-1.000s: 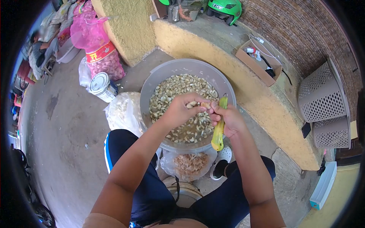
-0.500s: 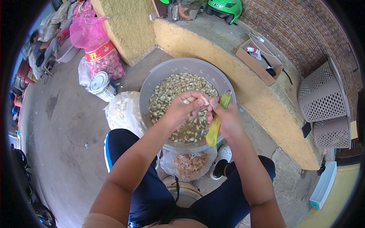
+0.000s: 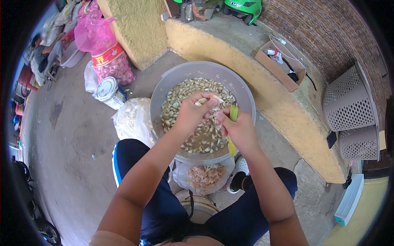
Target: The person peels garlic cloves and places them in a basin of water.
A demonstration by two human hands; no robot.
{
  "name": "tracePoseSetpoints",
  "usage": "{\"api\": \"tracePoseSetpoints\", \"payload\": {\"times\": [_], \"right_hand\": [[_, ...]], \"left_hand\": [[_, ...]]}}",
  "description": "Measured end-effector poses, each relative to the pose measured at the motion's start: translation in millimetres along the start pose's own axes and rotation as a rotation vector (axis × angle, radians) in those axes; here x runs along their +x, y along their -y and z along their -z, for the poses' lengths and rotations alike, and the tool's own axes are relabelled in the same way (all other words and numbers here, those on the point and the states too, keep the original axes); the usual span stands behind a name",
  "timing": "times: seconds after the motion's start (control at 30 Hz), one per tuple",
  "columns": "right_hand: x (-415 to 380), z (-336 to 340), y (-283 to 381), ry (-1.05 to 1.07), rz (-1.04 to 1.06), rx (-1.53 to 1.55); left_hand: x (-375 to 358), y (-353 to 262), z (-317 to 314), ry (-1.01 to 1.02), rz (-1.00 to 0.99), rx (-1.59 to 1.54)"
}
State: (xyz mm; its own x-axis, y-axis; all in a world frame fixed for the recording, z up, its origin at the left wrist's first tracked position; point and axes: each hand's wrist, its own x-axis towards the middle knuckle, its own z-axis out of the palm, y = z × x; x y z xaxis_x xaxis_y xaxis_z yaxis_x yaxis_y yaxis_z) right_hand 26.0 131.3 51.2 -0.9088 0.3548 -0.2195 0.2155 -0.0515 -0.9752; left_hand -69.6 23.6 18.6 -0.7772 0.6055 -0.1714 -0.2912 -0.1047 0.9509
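A large grey tub [image 3: 164,88] holds many pale garlic cloves [image 3: 182,92] in cloudy water. Above it, my left hand [image 3: 195,110] is closed around a few garlic cloves [image 3: 200,101], one whitish piece showing at its fingertips. Close beside it on the right, my right hand [image 3: 238,125] grips a yellow-green knife handle [image 3: 233,113], whose yellow end shows below the hand. The blade cannot be made out. A small gap separates the fingertips of both hands.
A clear bag of brown peels [image 3: 205,178] lies below the tub, a white plastic bag [image 3: 133,123] and a tin can [image 3: 110,92] to its left. Pink mesh sacks [image 3: 113,67] stand behind. A yellow ledge [image 3: 230,45] runs along the right. Another person [image 3: 43,53] sits far left.
My hands have moved slightly apart. The left has risen a little, and the yellow-green handle in my right hand has turned more upright.
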Motion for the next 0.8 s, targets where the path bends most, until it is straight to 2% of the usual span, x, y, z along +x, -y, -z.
{"api": "tracePoseSetpoints", "payload": {"times": [0.13,0.23,0.33,0.43,0.53,0.63,0.73,0.8], "right_hand": [[2,11,-8,0.013,0.092,-0.449],[-3,16,-3,0.176,-0.010,-0.696],[1,17,-13,0.161,-0.009,-0.794],[7,18,-30,0.078,0.086,-0.974],[7,16,-30,-0.058,0.061,-0.927],[7,16,-28,-0.124,0.164,-0.793],[13,21,-25,0.009,0.206,-0.675],[7,20,-12,0.028,0.123,-0.451]], "left_hand": [[0,-7,4,0.098,0.045,-0.335],[3,-4,13,0.195,0.103,-0.448],[3,-3,16,0.329,0.143,-0.577],[2,-2,16,0.380,0.166,-0.633],[0,-4,14,0.398,0.160,-0.626],[1,-3,17,0.392,0.148,-0.623],[1,-7,20,0.368,0.148,-0.586],[-1,-11,21,0.378,0.137,-0.570]]}}
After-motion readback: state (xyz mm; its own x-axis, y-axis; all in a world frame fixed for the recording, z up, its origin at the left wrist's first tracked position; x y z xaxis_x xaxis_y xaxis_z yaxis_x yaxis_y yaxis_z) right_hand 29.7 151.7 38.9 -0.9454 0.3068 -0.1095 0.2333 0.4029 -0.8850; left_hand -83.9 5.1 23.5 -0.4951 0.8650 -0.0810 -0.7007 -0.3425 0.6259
